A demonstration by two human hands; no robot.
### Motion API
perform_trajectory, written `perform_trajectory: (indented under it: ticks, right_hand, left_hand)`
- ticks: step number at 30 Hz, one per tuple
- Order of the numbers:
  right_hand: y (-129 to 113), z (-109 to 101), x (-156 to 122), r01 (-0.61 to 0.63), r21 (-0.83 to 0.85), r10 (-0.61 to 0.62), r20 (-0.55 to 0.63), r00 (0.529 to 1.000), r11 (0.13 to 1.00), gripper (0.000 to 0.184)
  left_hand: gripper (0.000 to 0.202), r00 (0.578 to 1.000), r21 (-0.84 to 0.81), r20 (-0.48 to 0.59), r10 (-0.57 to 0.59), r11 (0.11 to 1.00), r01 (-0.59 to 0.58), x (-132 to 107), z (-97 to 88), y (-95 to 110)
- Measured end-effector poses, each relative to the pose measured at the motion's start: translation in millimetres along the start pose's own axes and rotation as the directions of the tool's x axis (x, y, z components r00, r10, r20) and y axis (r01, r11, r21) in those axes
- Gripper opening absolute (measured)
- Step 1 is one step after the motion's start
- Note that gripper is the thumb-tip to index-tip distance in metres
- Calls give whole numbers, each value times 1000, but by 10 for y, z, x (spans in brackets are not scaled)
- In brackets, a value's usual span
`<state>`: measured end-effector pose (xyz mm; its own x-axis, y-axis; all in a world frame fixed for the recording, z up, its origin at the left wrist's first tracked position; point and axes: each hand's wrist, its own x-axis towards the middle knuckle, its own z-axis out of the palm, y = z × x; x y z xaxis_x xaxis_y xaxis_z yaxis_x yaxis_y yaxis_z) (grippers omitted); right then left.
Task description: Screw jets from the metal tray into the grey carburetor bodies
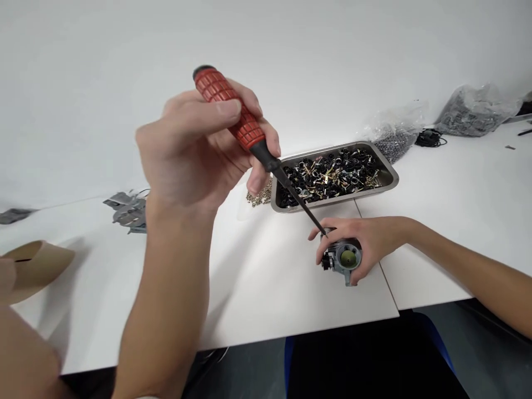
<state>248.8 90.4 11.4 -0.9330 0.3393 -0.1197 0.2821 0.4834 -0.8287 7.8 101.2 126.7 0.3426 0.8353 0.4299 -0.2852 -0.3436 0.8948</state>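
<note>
My left hand (195,144) is raised and closed around the red, ribbed handle of a screwdriver (230,105). Its long dark shaft slants down to the right, and the tip meets the top of a small metal carburetor (347,257) beside my right fingers. My right hand (359,235) wraps around that carburetor from above and the right, thumb at the near side. A round bore with a yellow-green disc faces me, and a black knob sticks out at its left. The fingers partly hide the carburetor's top, so the exact spot under the tip is unclear.
Behind stands a metal tray (388,180) of mixed small parts, with small brass pieces (261,195) beside it. Plastic bags (471,111) and a coiled black cable (430,137) lie back right. Grey metal parts (127,210) and a tape roll (41,269) sit left.
</note>
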Motion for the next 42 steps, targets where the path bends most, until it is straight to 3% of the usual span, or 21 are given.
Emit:
perform_trajectory:
  ticks: [3,6,9,12,20,25,31,36,39,42]
  right_hand:
    - [13,21,6,17,28,-16,-20,1000,999,53]
    - [3,28,13,21,53,-19,-32,999,998,52]
    - [-10,26,16,11,65,-8,-41,999,998,48]
    - [-7,28,16,19,70,-15,-55,998,997,47]
    - [11,32,20,24,71,-20,-64,998,997,46]
    - [-1,22,17,29,64,-25,-57,998,998,46]
    - [7,19,17,27,50,-24,-62,998,998,48]
    - [6,14,23,34,60,-31,-43,999,998,49]
    - [-18,15,15,7,65,-4,-43,999,998,49]
    - [-20,30,11,-7,46,10,-78,997,999,49]
  left_hand:
    - [32,999,76,-37,18,997,-15,-68,158,-3]
    - [33,990,128,-130,-46,990,63,-162,270,2]
    - [41,974,75,-194,-116,988,133,-218,331,7]
    - [28,966,20,-216,-141,989,148,-237,365,-15]
    - [18,998,138,57,-30,990,22,-311,368,-195]
    - [18,997,133,70,-22,991,12,-298,425,-207]
    - [18,994,104,36,-98,990,94,-269,459,-220]
    - [6,977,170,194,-93,984,60,-335,357,-215]
    - [12,977,211,184,-110,975,70,-380,345,-152]
    - [25,973,136,231,-15,991,-17,-383,398,-79]
